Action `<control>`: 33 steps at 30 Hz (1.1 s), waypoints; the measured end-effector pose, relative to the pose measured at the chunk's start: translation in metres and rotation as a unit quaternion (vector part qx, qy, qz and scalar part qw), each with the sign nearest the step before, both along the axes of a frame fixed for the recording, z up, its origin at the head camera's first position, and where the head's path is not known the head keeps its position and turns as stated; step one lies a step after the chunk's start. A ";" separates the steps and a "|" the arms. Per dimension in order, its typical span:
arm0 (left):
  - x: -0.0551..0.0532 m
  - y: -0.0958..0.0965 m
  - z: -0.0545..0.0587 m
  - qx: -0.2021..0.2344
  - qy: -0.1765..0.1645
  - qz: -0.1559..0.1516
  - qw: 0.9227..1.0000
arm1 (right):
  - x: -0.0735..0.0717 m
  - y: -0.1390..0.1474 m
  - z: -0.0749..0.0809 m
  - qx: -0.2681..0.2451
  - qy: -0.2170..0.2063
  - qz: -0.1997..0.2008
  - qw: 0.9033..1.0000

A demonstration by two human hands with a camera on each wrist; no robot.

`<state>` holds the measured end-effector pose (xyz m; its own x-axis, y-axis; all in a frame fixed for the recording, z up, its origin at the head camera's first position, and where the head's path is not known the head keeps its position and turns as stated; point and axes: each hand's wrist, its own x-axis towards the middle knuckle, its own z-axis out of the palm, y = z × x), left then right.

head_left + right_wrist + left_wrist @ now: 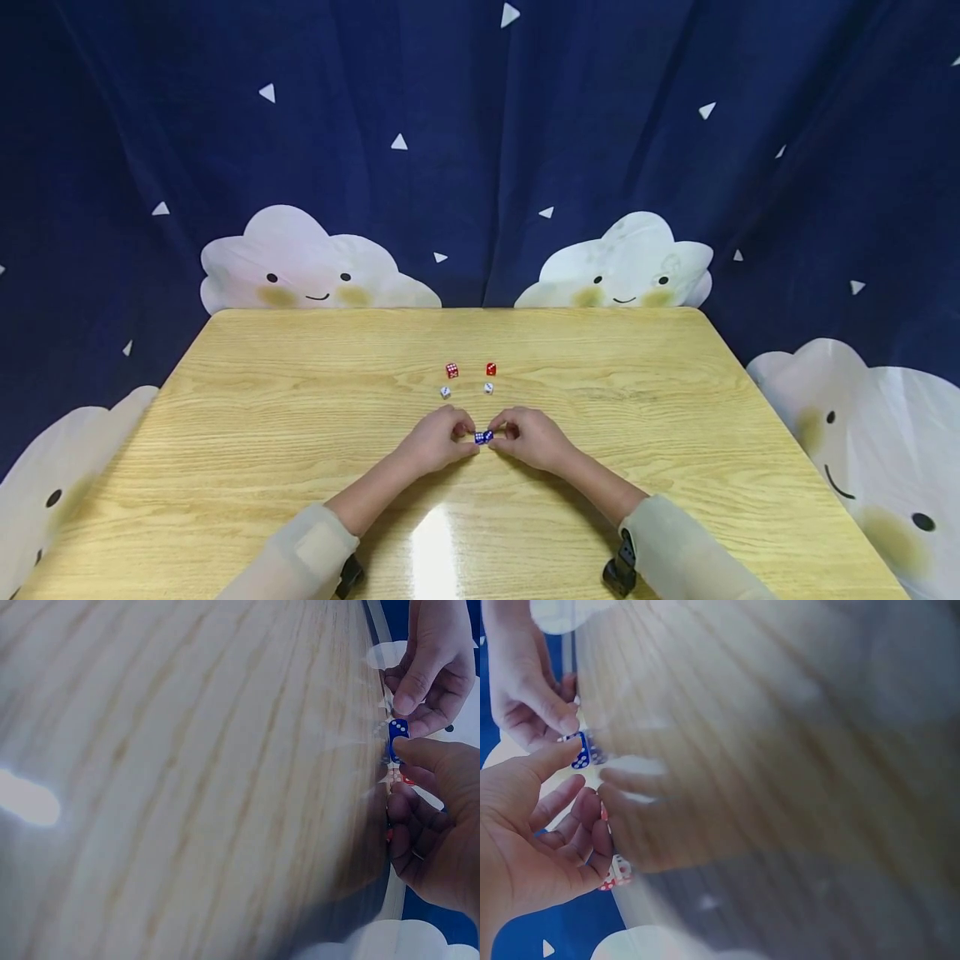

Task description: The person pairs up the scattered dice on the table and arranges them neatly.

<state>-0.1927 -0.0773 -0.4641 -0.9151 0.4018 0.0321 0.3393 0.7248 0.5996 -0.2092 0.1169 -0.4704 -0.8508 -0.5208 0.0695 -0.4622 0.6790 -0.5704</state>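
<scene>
Two blue dice with white pips sit side by side between the hands on the wooden table, the left blue die (479, 438) and the right blue die (489, 435). They appear to touch each other. My left hand (441, 438) pinches the left die between thumb and forefinger. From the other side, my right hand (531, 437) pinches the right one the same way. In the left wrist view, a blue die (581, 752) shows at the left thumb's tip. The right wrist view has a blue die (397, 733) by the right thumb; the fingers partly cover it.
Beyond the hands lie two white dice, left (446, 392) and right (489, 388). Farther back are two red dice, left (452, 370) and right (491, 368). The wooden table (300, 400) ends at a dark blue curtain (465, 167) with clouds.
</scene>
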 end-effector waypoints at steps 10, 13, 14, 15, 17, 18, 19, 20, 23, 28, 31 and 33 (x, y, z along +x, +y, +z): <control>-0.002 -0.019 0.011 0.035 -0.010 0.027 0.999 | 0.000 0.000 0.001 0.000 0.005 -0.001 1.000; -0.003 -0.026 0.015 0.036 -0.015 0.058 0.998 | 0.001 -0.001 0.001 0.003 0.001 -0.001 1.000; -0.004 -0.028 0.016 0.034 -0.014 0.068 0.997 | 0.001 -0.001 0.001 0.005 0.001 -0.001 1.000; -0.004 -0.030 0.017 0.035 -0.012 0.077 0.996 | 0.001 -0.001 0.000 0.005 0.001 -0.001 1.000; -0.006 -0.034 0.019 0.033 -0.010 0.093 0.995 | 0.002 -0.001 0.000 0.006 0.001 0.000 1.000; -0.008 -0.036 0.019 0.033 -0.010 0.101 0.994 | 0.002 -0.001 0.000 0.007 0.002 -0.001 1.000; -0.009 -0.038 0.019 0.032 -0.011 0.108 0.994 | 0.002 -0.001 0.000 0.008 0.002 -0.002 1.000; -0.010 -0.040 0.019 0.032 -0.013 0.115 0.993 | 0.002 -0.001 0.000 0.008 0.003 -0.002 1.000; -0.016 -0.044 0.017 0.031 -0.012 0.132 0.991 | 0.003 -0.001 0.000 0.011 0.004 0.000 1.000; -0.026 -0.048 0.011 0.026 -0.007 0.146 0.989 | 0.004 -0.001 -0.001 0.019 0.010 -0.003 1.000; -0.031 -0.048 0.008 0.025 -0.010 0.149 0.988 | 0.004 0.000 -0.001 0.020 0.010 -0.006 1.000; -0.034 -0.046 0.007 0.027 -0.012 0.152 0.988 | 0.004 0.000 -0.001 0.020 0.011 -0.006 1.000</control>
<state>-0.2263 -0.1237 -0.4567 -0.9939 0.1075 0.0237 0.0974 0.7579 0.6451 -0.2049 0.1170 -0.4711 -0.8556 -0.5131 0.0682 -0.4661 0.7064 -0.5327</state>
